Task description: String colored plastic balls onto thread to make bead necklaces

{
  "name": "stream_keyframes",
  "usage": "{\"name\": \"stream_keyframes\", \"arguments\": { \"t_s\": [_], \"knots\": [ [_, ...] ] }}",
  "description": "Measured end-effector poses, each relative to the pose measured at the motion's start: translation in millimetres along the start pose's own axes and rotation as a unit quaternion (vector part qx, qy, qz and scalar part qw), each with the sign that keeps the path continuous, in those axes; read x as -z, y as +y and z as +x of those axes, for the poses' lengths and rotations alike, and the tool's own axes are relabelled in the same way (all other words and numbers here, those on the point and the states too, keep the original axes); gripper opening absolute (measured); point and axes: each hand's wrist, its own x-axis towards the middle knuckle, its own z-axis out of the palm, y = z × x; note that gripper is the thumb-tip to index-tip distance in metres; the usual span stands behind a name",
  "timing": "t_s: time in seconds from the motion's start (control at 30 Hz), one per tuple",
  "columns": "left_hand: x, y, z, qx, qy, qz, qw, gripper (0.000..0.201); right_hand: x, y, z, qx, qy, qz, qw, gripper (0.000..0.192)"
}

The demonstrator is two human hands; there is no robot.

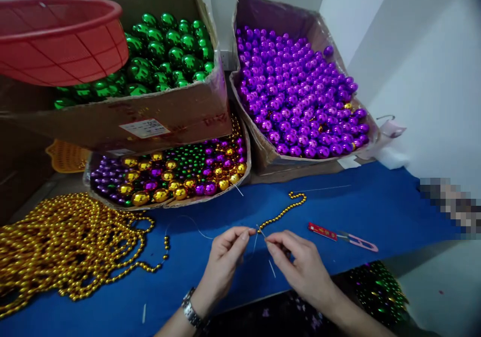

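My left hand (230,251) pinches the near end of a short gold bead strand (282,212) between thumb and fingertips. Opposite it, my right hand (295,257) is closed at the fingertips on a thin white string that crosses at the strand's end. The strand runs away from me over the blue cloth (225,207), with a fine thread trailing from its far end. To the right of my right hand lies a thread snipper (356,241) with a pink handle and a red cover (322,231). Small white string scraps lie near both hands.
Gold bead strands (75,242) are heaped at left. Behind stand a box of green balls (171,121), a lower box of mixed beads (165,204) and a box of purple balls (270,161). A red basket (67,51) overhangs at upper left; green beads (379,287) hang low right.
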Motion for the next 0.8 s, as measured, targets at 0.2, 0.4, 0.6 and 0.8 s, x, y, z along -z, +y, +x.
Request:
{"name": "stream_keyframes", "arguments": {
  "t_s": [0.2,0.4,0.6,0.8],
  "knots": [
    [5.0,-4,-3,-0.036,0.028,0.026,0.999,0.030,-18,1,5,-0.015,0.007,0.025,1.000,0.013],
    [9.2,-7,-4,-0.064,0.046,0.060,0.995,0.027,-20,-2,9,-0.001,-0.003,0.017,1.000,0.014],
    [11.6,-6,-4,-0.083,0.049,0.098,0.991,0.025,-21,-3,10,0.003,-0.012,0.015,1.000,0.015],
    [12.4,-6,-4,-0.107,0.049,0.123,0.985,0.023,-21,-3,10,0.003,-0.015,0.019,1.000,0.015]
  ]
}}
